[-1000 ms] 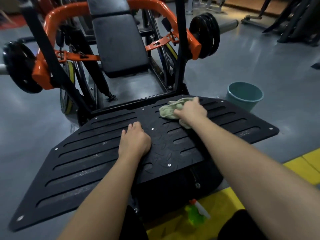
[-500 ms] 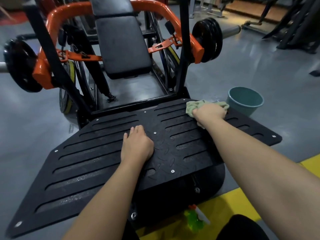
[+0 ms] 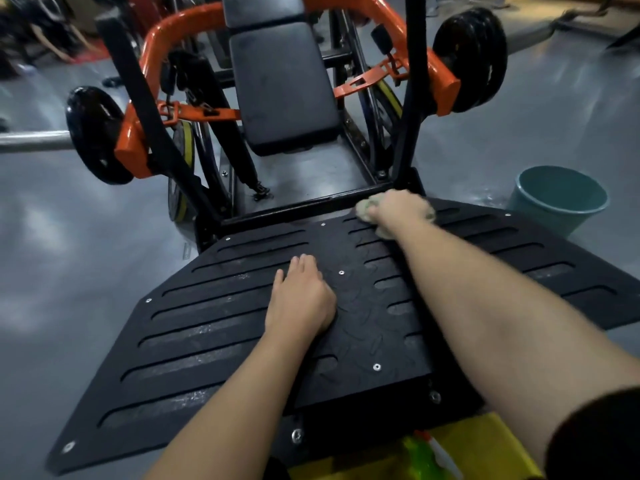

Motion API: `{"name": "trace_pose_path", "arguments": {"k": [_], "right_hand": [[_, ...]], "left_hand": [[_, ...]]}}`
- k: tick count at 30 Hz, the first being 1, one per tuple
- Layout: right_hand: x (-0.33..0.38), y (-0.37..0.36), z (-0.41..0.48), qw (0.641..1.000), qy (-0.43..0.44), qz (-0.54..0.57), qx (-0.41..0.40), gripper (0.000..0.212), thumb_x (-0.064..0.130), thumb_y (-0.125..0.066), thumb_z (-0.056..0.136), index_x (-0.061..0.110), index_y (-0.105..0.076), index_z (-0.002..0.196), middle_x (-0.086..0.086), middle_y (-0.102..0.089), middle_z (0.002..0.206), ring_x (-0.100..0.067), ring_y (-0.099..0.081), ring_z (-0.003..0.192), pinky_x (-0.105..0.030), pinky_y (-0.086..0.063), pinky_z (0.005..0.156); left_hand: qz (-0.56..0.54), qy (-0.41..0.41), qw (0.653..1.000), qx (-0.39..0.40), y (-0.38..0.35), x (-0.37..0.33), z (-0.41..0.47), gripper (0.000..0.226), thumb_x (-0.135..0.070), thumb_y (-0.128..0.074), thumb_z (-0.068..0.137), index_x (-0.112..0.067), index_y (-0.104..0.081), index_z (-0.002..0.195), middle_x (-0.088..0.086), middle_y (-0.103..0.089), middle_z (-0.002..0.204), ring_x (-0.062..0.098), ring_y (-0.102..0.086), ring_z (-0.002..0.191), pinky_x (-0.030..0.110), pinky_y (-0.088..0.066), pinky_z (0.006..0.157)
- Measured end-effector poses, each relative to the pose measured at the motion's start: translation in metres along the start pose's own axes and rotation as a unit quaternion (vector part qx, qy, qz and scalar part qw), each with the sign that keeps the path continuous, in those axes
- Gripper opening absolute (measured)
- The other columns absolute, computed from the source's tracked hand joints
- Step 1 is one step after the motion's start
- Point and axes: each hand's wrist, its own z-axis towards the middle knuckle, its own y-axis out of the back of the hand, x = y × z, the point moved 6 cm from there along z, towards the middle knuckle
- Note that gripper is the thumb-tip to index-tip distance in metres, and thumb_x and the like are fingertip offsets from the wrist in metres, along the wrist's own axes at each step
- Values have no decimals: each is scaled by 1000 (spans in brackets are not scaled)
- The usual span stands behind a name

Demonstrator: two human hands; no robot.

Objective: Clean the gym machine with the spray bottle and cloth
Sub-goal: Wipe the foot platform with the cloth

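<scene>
The gym machine's black slotted foot plate fills the middle of the head view. My right hand presses a pale green cloth onto the plate's far edge, fingers curled over it; most of the cloth is hidden under the hand. My left hand rests flat on the plate's centre, fingers straight, holding nothing. A green spray bottle with a white and orange head lies on the yellow floor strip below the plate's near edge.
A teal bucket stands on the grey floor right of the plate. Beyond the plate rise the black padded seat, the orange frame and black weight plates on both sides.
My right hand has slid the cloth leftward and farther along the plate's far edge, away from the bucket. My left hand stays on the plate's centre. The view has shifted closer.
</scene>
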Motion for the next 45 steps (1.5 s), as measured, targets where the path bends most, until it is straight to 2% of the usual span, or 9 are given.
{"name": "trace_pose_path", "arguments": {"k": [2,9,16,19,22,28,34,37,45], "right_hand": [[-53,16,22,997,-70,-2,-13,43,39,-54,84,18,-67,119,-8,-62,97,-34,-60,104,-48,-42,81],[-95,19,46,986,-154,-23,-54,40,29,-56,92,10,-66,126,-13,-62,134,-34,-60,121,-38,-41,85],[114,-40,-31,983,177,-27,25,49,41,-41,91,24,-67,129,0,-65,132,-26,-61,122,-38,-46,90],[146,-46,-45,974,220,-58,-2,44,47,-46,96,21,-68,124,-3,-67,127,-27,-62,118,-38,-45,87],[110,-36,-15,983,172,-58,-14,44,48,-50,94,20,-66,124,-5,-66,127,-26,-62,119,-33,-44,84],[-40,13,56,986,-19,-128,-107,32,28,-52,97,16,-68,123,-9,-67,122,-30,-64,114,-32,-42,77],[-106,33,46,986,-111,-116,-41,38,35,-70,84,15,-69,117,-10,-68,114,-31,-66,106,-32,-40,69],[-83,34,8,997,-75,-37,-4,36,40,-69,75,16,-68,102,-5,-65,92,-28,-63,90,-30,-40,66],[2,-5,-132,991,123,-33,-42,52,63,-51,85,20,-71,109,-10,-71,116,-33,-66,109,-34,-44,78]], "left_hand": [[2,-3,1000,4,-1,0,1,38,-19,-24,108,-9,-42,140,8,-41,157,21,-23,152,43,-13,126],[12,-5,1000,7,-3,-1,4,38,-20,-23,108,-11,-40,141,7,-38,159,20,-20,153,41,-9,128],[15,8,1000,22,-4,1,7,44,-24,-33,105,-11,-35,148,8,-36,160,24,-23,153,44,-13,127],[30,-17,999,41,-8,-1,8,56,-26,-43,101,-15,-28,154,7,-33,160,27,-19,154,50,-14,127],[5,23,1000,17,-5,3,8,32,-19,-30,105,-12,-43,134,9,-46,150,25,-33,146,46,-17,125],[10,2,1000,6,-4,1,4,32,-19,-25,107,-13,-43,133,5,-45,148,22,-34,143,42,-13,126],[2,1,1000,13,-3,-1,3,38,-16,-25,106,-10,-40,141,7,-39,156,21,-24,151,42,-10,127],[0,2,1000,22,0,-3,-1,42,-14,-25,104,-8,-38,144,8,-33,162,21,-13,156,42,-6,128],[-19,23,999,38,5,-5,-7,43,-11,-33,98,-4,-43,139,13,-44,151,30,-31,146,46,-16,125]]}}
